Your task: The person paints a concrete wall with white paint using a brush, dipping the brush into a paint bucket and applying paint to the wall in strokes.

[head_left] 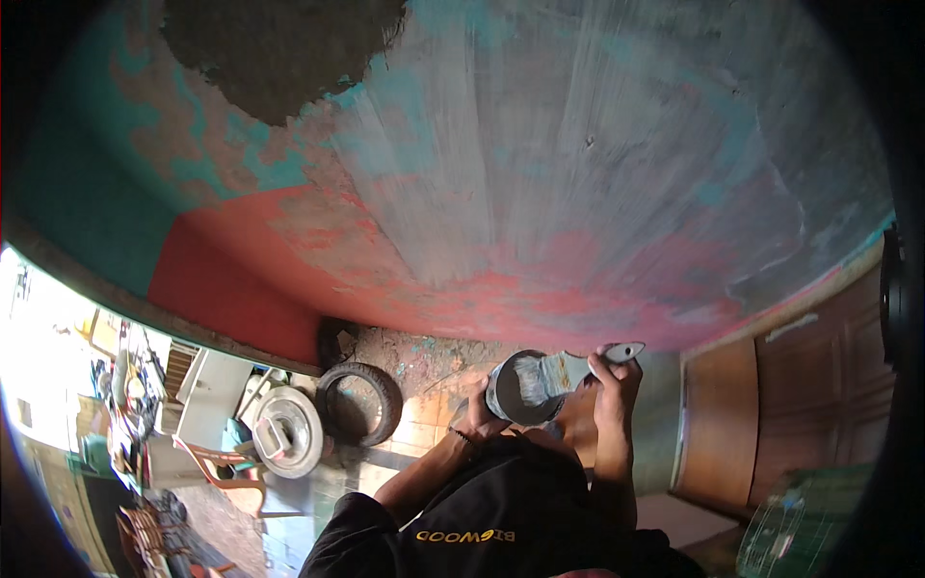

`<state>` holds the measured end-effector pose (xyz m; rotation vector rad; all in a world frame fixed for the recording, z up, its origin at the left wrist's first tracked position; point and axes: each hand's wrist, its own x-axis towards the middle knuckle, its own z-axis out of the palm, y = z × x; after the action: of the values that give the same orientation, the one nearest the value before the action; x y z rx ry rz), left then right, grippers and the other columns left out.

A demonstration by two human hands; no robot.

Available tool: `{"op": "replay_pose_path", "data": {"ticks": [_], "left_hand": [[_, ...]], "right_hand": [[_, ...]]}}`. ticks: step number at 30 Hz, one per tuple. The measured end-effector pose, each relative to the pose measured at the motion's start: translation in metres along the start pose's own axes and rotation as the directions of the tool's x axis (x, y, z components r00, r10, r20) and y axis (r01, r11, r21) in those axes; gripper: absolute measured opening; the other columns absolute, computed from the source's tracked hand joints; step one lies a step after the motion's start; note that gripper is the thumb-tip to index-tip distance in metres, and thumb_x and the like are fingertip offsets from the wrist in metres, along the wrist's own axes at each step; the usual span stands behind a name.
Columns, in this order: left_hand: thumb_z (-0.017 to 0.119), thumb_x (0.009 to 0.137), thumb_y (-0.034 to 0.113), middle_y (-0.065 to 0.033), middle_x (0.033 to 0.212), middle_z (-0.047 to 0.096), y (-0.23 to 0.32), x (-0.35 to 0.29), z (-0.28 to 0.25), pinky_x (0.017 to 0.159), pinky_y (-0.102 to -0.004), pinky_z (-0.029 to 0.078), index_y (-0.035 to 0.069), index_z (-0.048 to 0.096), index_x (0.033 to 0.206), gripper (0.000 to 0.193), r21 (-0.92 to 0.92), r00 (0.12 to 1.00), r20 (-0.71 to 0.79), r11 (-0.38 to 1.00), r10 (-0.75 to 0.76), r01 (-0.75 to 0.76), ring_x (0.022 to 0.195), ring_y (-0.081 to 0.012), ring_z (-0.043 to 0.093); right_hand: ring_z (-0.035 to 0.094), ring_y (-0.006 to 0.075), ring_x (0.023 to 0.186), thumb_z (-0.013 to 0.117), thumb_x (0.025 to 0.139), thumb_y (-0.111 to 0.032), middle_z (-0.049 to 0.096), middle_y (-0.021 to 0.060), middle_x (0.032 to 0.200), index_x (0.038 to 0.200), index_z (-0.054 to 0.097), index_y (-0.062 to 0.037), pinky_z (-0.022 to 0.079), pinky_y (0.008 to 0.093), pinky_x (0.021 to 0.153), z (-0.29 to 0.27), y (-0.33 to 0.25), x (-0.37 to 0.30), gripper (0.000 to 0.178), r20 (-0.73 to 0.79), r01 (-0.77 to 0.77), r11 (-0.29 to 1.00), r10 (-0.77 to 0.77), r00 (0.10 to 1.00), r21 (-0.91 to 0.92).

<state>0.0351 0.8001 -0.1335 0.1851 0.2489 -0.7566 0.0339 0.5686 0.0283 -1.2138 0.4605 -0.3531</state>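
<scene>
My left hand [476,412] is wrapped round the side of a round grey paint pot [498,393], holding it in front of my body. In my right hand [614,379] is the handle of a wide paintbrush [557,374], its pale bristles down inside the pot's mouth. The handle's end, with a hole in it, sticks out past my fingers. Ahead stands a wall [540,173] streaked with thin greyish-white paint over old turquoise and red. A dark bare patch [289,53] shows at its upper left.
A tyre [360,404] lies on the floor to the left, beside a round pale basin [288,433] and an orange-brown chair [226,467]. Wooden panelling [718,424] stands at the right, with a green wire cage [795,530] below it. A bright opening is at far left.
</scene>
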Motion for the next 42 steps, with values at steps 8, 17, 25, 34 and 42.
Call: {"op": "replay_pose_path", "data": {"ticks": [8, 17, 25, 34, 42], "left_hand": [[0.069, 0.088, 0.065, -0.0155, 0.156, 0.052, -0.124, 0.041, 0.022, 0.117, -0.0610, 0.040, 0.013, 0.051, 0.152, 0.085, -0.090, 0.989, -0.115, 0.991, 0.092, -0.103, 0.141, -0.0379, 0.050], [0.060, 0.095, 0.065, -0.0182, 0.156, 0.051, -0.159, 0.060, 0.019, 0.116, -0.0648, 0.038, 0.013, 0.049, 0.154, 0.079, -0.056, 1.000, -0.011, 0.998, -0.019, 0.018, 0.141, -0.0411, 0.049], [0.063, 0.092, 0.063, -0.0191, 0.157, 0.049, -0.170, 0.065, 0.038, 0.117, -0.0618, 0.039, 0.011, 0.046, 0.156, 0.084, -0.100, 0.999, -0.040, 0.995, -0.003, -0.001, 0.143, -0.0418, 0.048], [0.065, 0.092, 0.064, -0.0192, 0.160, 0.045, -0.179, 0.058, 0.038, 0.124, -0.0589, 0.031, 0.010, 0.043, 0.158, 0.088, -0.033, 0.990, -0.114, 0.996, 0.080, -0.084, 0.147, -0.0392, 0.043], [0.066, 0.092, 0.062, -0.0177, 0.160, 0.046, -0.178, 0.059, 0.013, 0.124, -0.0585, 0.032, 0.012, 0.046, 0.156, 0.084, -0.003, 0.965, -0.073, 0.967, 0.252, -0.253, 0.147, -0.0386, 0.044]], "right_hand": [[0.065, 0.0115, 0.084, 0.081, 0.086, 0.001, 0.069, 0.0042, 0.091, 0.105, 0.066, 0.0004, 0.052, 0.0271, 0.078, -0.101, -0.041, 0.020, 0.025, 0.062, 0.027, 0.999, -0.024, 0.998, -0.046], [0.062, 0.0117, 0.075, 0.078, 0.088, -0.001, 0.067, 0.0041, 0.086, 0.105, 0.065, 0.0019, 0.049, 0.0276, 0.067, -0.136, -0.051, 0.013, 0.022, 0.040, 0.090, 0.996, -0.089, 0.995, -0.010], [0.064, 0.0099, 0.078, 0.082, 0.087, -0.002, 0.069, 0.0032, 0.089, 0.106, 0.066, 0.0018, 0.050, 0.0251, 0.069, -0.161, -0.053, 0.021, 0.026, 0.019, 0.099, 0.995, -0.099, 0.995, 0.011], [0.067, 0.0111, 0.082, 0.086, 0.085, -0.005, 0.069, 0.0040, 0.092, 0.105, 0.065, 0.0002, 0.054, 0.0263, 0.070, -0.160, -0.041, 0.050, 0.029, 0.224, 0.029, 0.999, -0.033, 0.974, 0.024], [0.066, 0.0092, 0.077, 0.085, 0.086, -0.004, 0.068, 0.0024, 0.087, 0.104, 0.065, -0.0005, 0.054, 0.0260, 0.068, -0.153, -0.008, 0.057, 0.027, 0.350, 0.007, 1.000, -0.017, 0.936, 0.030]]}}
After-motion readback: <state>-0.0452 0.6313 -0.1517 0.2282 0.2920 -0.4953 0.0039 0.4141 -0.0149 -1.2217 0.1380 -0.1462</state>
